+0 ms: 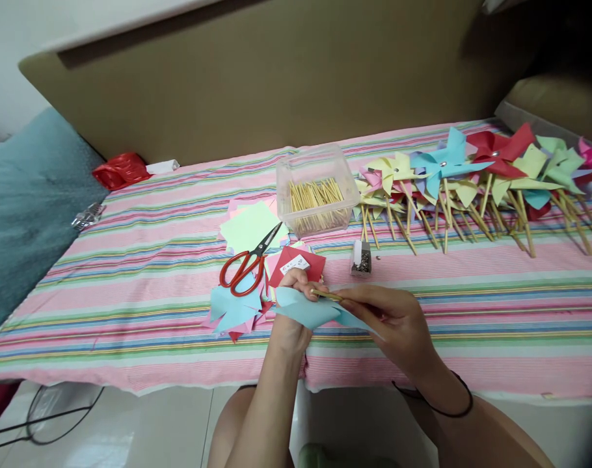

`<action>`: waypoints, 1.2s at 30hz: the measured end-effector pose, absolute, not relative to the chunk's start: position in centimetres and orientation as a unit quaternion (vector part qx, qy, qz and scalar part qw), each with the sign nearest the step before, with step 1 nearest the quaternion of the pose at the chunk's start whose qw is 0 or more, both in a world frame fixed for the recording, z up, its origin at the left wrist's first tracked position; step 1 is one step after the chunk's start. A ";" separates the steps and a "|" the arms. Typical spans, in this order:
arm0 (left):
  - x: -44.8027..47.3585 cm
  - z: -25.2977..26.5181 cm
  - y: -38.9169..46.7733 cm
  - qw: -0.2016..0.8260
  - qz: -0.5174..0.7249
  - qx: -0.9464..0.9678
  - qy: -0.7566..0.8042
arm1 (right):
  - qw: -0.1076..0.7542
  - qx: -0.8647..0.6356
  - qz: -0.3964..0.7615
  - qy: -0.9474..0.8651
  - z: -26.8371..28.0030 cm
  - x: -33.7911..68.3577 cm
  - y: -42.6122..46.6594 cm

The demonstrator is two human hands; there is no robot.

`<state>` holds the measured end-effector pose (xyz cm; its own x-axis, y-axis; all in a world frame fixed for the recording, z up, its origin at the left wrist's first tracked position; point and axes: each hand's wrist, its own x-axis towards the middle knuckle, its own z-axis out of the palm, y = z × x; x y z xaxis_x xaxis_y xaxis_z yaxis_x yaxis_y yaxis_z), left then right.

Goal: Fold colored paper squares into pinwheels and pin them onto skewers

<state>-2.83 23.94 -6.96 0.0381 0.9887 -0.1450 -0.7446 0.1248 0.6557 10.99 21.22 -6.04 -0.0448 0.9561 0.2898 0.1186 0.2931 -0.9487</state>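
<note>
My left hand [300,283] is closed on a light blue paper pinwheel [308,311], whose blades spread over the wrist. A short wooden stick [326,295] lies across the paper, pinched by my right hand [393,318] at its right end. The stick's left end is near my left fingers; whether it is joined to the paper I cannot tell. Just beyond my hands sits a small box of metal pins [361,259]. Red-handled scissors [244,270] rest on the paper to the left, beside cut blue paper [235,304] and a red paper square [313,265].
A clear plastic box [320,221] of wooden sticks stands at the back middle. Finished pinwheels [442,166] in several colours lie piled at the right. Pale green sheets [251,226] lie left of the box. A red plastic bag [121,171] is at the far left on the striped cloth [144,279].
</note>
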 end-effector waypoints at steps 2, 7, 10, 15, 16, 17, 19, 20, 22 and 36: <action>-2.8 -6.9 23.9 0.689 0.631 0.200 0.294 | 0.526 -0.446 0.389 -0.611 -6.0 10.9 21.2; -2.6 -6.8 23.7 0.683 0.635 0.193 0.304 | 0.544 -0.444 0.381 -0.602 -5.7 10.7 21.1; -2.7 -6.8 23.8 0.678 0.638 0.197 0.307 | 0.556 -0.436 0.378 -0.598 -5.4 10.5 21.1; -2.8 -6.6 23.9 0.692 0.632 0.184 0.296 | 0.558 -0.434 0.379 -0.596 -5.6 10.4 21.1; -2.8 -6.6 23.9 0.695 0.629 0.183 0.295 | 0.559 -0.438 0.378 -0.594 -5.7 10.4 21.1; -2.9 -6.5 23.9 0.697 0.627 0.183 0.295 | 0.560 -0.441 0.376 -0.592 -5.8 10.5 21.1; -2.9 -6.5 24.0 0.697 0.626 0.188 0.295 | 0.561 -0.440 0.371 -0.595 -5.9 10.5 21.0; -2.9 -6.5 24.0 0.695 0.627 0.191 0.297 | 0.562 -0.436 0.367 -0.600 -5.9 10.5 21.0; -2.9 -6.5 24.0 0.691 0.628 0.192 0.301 | 0.565 -0.425 0.361 -0.607 -5.8 10.5 21.0; -2.9 -6.8 23.9 0.694 0.628 0.208 0.283 | 0.570 -0.407 0.367 -0.612 -5.9 10.5 21.1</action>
